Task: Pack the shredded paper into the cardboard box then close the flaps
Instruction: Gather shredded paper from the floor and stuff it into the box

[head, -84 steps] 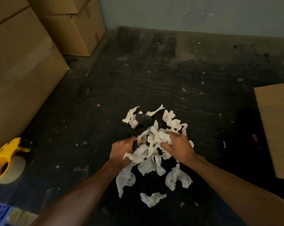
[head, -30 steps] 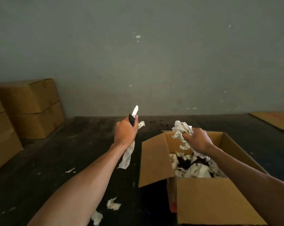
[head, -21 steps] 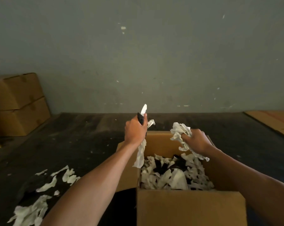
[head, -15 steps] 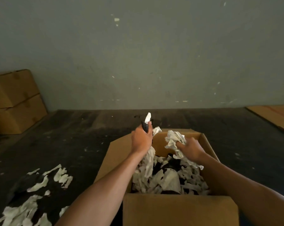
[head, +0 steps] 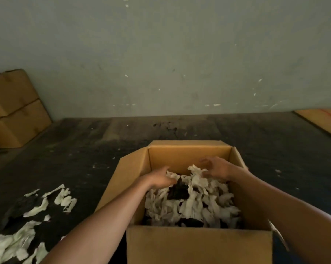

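Observation:
An open cardboard box (head: 198, 244) stands in front of me on the dark floor, its flaps up. White and black shredded paper (head: 191, 202) fills its inside. My left hand (head: 160, 178) is low inside the box, fingers loosely spread on the paper. My right hand (head: 216, 168) hovers just above the paper near the far wall, fingers spread and blurred, holding nothing. More shredded paper (head: 27, 225) lies loose on the floor to the left of the box.
Stacked cardboard boxes (head: 14, 109) stand at the far left against the grey wall. A flat cardboard sheet (head: 324, 119) lies at the far right. The dark floor (head: 103, 141) stretches behind the box.
Both hands came down into the box and let go of their handfuls of paper, which now lie on the pile. My view tilted down slightly.

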Tool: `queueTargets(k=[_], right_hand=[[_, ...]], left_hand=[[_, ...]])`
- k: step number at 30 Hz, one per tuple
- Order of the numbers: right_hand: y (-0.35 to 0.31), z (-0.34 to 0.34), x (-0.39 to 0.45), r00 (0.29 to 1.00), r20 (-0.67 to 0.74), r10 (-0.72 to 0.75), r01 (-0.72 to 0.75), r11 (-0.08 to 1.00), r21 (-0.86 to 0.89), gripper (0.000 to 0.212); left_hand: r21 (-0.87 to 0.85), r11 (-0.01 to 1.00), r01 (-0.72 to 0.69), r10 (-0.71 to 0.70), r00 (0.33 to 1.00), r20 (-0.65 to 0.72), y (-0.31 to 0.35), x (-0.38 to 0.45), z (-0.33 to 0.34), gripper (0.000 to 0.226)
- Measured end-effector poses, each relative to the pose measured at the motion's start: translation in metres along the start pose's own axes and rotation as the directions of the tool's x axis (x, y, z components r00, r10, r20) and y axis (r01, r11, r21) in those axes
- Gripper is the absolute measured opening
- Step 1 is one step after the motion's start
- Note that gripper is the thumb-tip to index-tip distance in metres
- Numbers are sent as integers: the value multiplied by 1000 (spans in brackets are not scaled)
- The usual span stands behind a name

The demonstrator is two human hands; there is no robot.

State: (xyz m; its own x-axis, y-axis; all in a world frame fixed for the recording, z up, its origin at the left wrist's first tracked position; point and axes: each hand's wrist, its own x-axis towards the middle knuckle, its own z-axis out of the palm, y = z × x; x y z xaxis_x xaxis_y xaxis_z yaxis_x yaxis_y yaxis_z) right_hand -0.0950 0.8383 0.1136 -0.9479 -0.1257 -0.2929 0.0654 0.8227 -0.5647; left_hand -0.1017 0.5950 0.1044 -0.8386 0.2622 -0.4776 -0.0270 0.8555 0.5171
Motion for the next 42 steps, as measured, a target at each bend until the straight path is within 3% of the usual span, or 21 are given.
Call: queueTargets(k=[2,5,7,13,16,18,21,24,29,32,35,38,40,42], right_hand=[[7,9,4,998,61,14,-7,993,-116,70],[22,42,1,954,287,82,27,933,-358,73],[28,59,-5,925,354,138,14,919,-394,72],[10,23,-14,923,354,150,-44,956,-290,69],[4,5,-21,916,348,198,-56,924,-378,46],[8,13,-27,866,422,268,-39,877,-479,43],[17,43,-37,763,566,312,-22,887,-460,43],[18,54,-38,791,554,260,17,896,-444,37],[6,31,-20,860,447,247,-73,926,-370,21],[3,40,-14,882,429,193,-18,925,-379,27],[8,55,-12,846,477,238,1,894,-449,30],[9,37,-5,839,481,255,-45,913,-406,32],[5,21,4,910,373,183,-45,936,-348,26],[6,14,22,977,185,109,-43,943,-330,25]], left_hand=[[107,994,21,-28,997,65,-3,2,10,74],[237,972,0,-53,975,217,-5,-1,33,70],[285,958,11,-85,965,249,-8,0,47,74],[343,939,-25,-31,987,159,-2,-7,40,61],[408,913,-24,-31,991,128,-1,-15,30,47],[476,880,-12,-125,958,256,-4,-20,35,50],[490,866,-105,-158,871,466,-6,-27,57,51],[436,890,-131,-128,847,516,-1,-29,66,44],[282,956,-81,-103,807,581,-3,-20,62,36],[310,945,-107,-104,799,593,-6,-16,68,30],[347,933,-95,-125,819,561,-8,-11,67,36],[335,941,-33,-114,906,409,-6,-6,47,37],[340,934,-108,62,988,142,0,-2,33,37],[293,933,-210,261,954,-147,6,2,29,38]])
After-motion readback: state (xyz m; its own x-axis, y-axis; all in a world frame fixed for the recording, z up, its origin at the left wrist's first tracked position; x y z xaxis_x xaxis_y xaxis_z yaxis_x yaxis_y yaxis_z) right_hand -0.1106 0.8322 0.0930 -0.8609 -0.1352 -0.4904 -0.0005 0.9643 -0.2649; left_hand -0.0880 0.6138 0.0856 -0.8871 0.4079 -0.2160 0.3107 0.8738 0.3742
